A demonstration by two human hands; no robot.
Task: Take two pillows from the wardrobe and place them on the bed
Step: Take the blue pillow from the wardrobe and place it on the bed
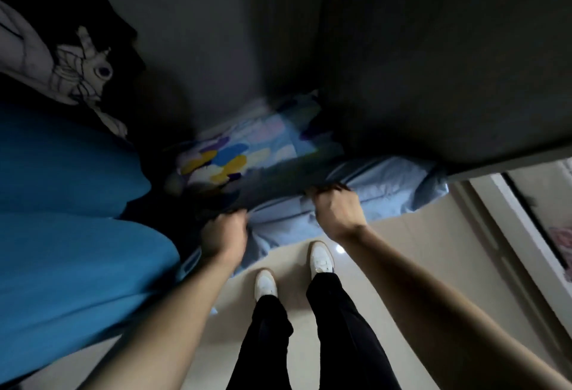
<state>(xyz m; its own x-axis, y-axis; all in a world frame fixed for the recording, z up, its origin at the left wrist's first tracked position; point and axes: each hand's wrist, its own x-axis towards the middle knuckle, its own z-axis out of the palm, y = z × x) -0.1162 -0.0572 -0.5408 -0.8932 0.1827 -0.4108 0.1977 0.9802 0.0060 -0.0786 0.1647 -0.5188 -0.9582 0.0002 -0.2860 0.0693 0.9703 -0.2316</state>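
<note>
our left hand and right hand are both clenched on the soft pale-blue fabric pillow; the patterned pillow on top may slide off.

Two hands, the left hand and right hand. Beyond them, perhaps two pillows in the dim light: one light blue pillow, one patterned pillow. Below them, two white shoes.

I cannot see the fingertips of either hand: the left hand and right hand curl into pale blue bedding. The patterned pillow is blurred, its far end lost in wardrobe shadow.
</note>
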